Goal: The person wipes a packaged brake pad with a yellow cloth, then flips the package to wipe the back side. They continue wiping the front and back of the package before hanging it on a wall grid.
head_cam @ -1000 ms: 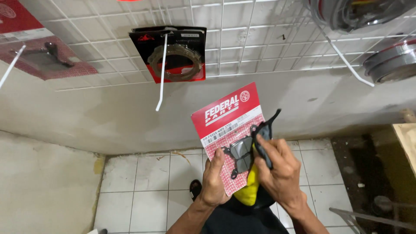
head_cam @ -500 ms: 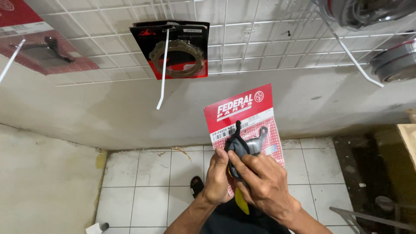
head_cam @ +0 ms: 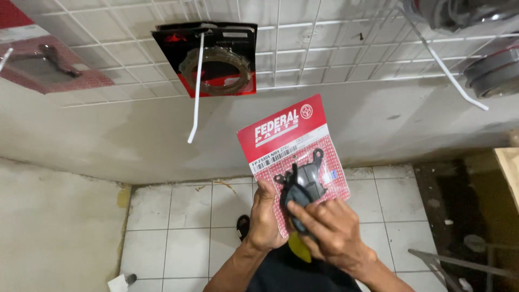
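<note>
Both hands up in front of the wall, close together, working one red blister pack (head_cam: 296,146) w/ a red header card and clear bubble below. Left hand (head_cam: 265,219) clamped on pack's lower left edge, thumb on front, fingers behind. Right hand (head_cam: 330,232) closed on a dark grey brake pad (head_cam: 304,186), index finger laid along its lower face; pad sits against front of the pack, a 2nd dark piece w/ small mounting ears just behind it, touching. Can't tell if the pad is inside the bubble or already out of it. Pack tilted, top leaning left.

Above: white wire grid panel (head_cam: 335,48) on wall. Hanging from it on a white hook (head_cam: 195,89) is a black-and-red pack w/ ring-shaped clutch plates (head_cam: 213,62), well apart from hands. Another reddish pack (head_cam: 46,67) far left, partly cut off. Round metal parts (head_cam: 494,70) on a 2nd hook at top right, blurred.

Below: white tiled floor (head_cam: 178,227), grey concrete wall base, dark shoe (head_cam: 243,226) just left of left wrist. Something yellow (head_cam: 299,247) under the hands, mostly hidden. Wooden edge at far right
</note>
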